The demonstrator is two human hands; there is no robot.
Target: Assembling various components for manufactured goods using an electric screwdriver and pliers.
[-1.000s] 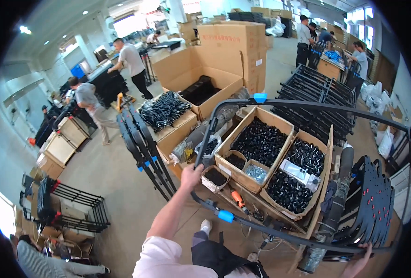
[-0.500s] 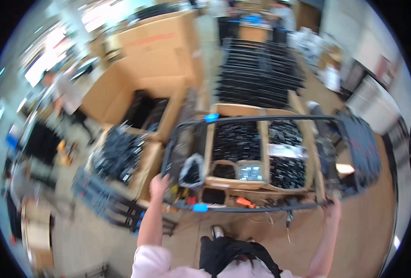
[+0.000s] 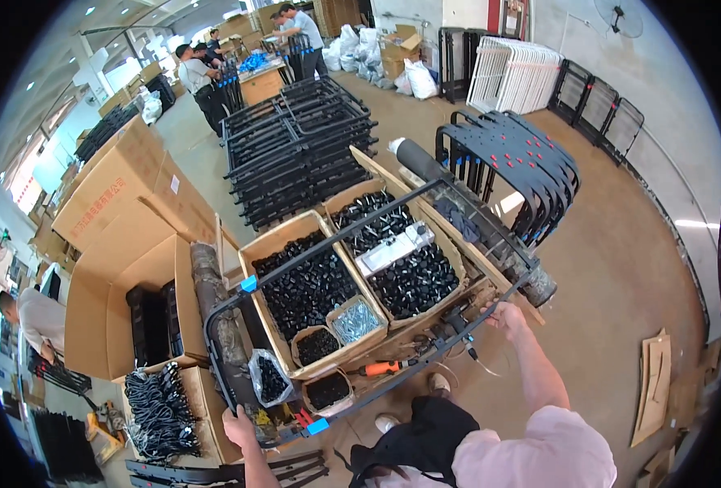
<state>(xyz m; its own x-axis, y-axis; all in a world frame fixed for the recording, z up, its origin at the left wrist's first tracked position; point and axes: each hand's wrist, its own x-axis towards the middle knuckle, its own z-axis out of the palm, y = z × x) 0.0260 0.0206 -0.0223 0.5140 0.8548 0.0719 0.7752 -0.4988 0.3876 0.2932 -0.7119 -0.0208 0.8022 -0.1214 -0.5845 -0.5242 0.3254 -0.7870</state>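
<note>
Both hands hold a large rectangular black tube frame [image 3: 344, 235] with rounded corners. It hangs at a slant over open boxes of small parts. My left hand [image 3: 240, 429] is closed round its left end bar, and my right hand [image 3: 504, 318] grips the near right corner. Blue pieces wrap the tube at two places, one on the far bar [image 3: 249, 284] and one on the near bar [image 3: 318, 426]. Under the frame lie black knob-like parts [image 3: 307, 281], silver screws [image 3: 355, 322] in a small box, and an orange power screwdriver [image 3: 381, 368].
Stacked black frames [image 3: 295, 146] stand ahead. Curved black panels with red dots [image 3: 515, 154] are at the right, beyond a padded roller [image 3: 535, 285]. On the left are a big cardboard box [image 3: 92, 317] and bundled black cables [image 3: 161, 411]. Several people work farther off.
My view has turned to the right and steadied. The frame, still in both hands, has gone from level to slanting, its right end now higher and its left end lower.
</note>
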